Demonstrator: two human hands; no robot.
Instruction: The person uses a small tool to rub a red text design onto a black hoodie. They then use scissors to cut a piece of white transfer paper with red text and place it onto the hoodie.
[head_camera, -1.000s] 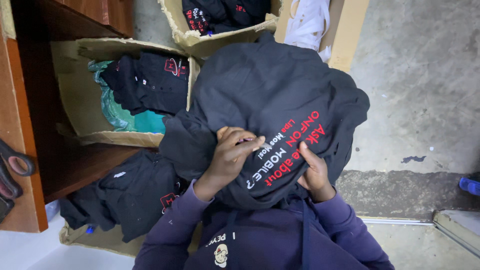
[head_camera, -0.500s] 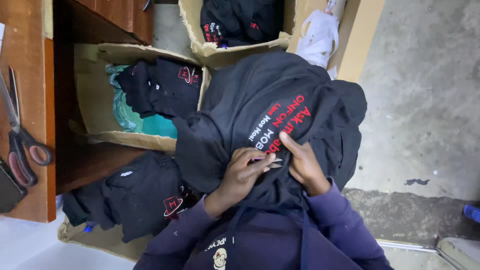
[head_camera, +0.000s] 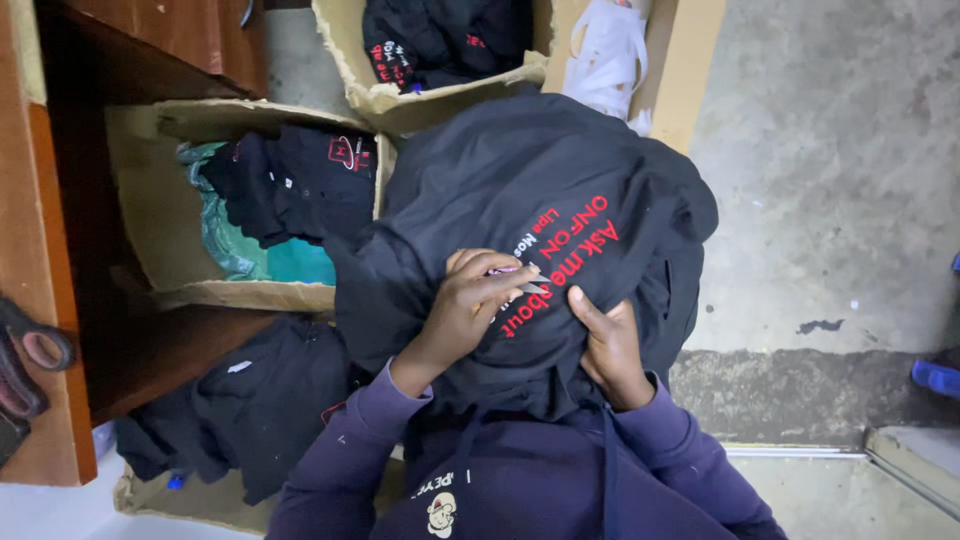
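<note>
Our left hand (head_camera: 470, 305) presses its curled fingers down on the black garment (head_camera: 540, 215), pinching a small slim tool with a pale metal tip (head_camera: 522, 282) against the red printed lettering (head_camera: 560, 262); we cannot tell what kind of tool it is. Our right hand (head_camera: 605, 345) lies just beside it, thumb and fingers gripping a fold of the same cloth at the near edge of the lettering. The garment is bunched over our lap, so that it spreads away from both hands and up toward the boxes, with the print sitting between and just above the two hands. Our purple sleeves (head_camera: 350, 450) come in from the bottom of the view. To the left of the garment an open cardboard box (head_camera: 160, 215) holds more dark folded clothes with small red marks and a teal plastic bag (head_camera: 225, 235). Above the garment stands a second cardboard box (head_camera: 385, 95) of dark clothes, and beside it a white plastic bag (head_camera: 605, 55). Another pile of black clothes (head_camera: 255, 400) lies low on the left, near our left elbow. A wooden table edge (head_camera: 50, 300) runs down the far left, with scissors (head_camera: 30, 365) on it. Grey concrete floor (head_camera: 830, 180) lies to the right.
</note>
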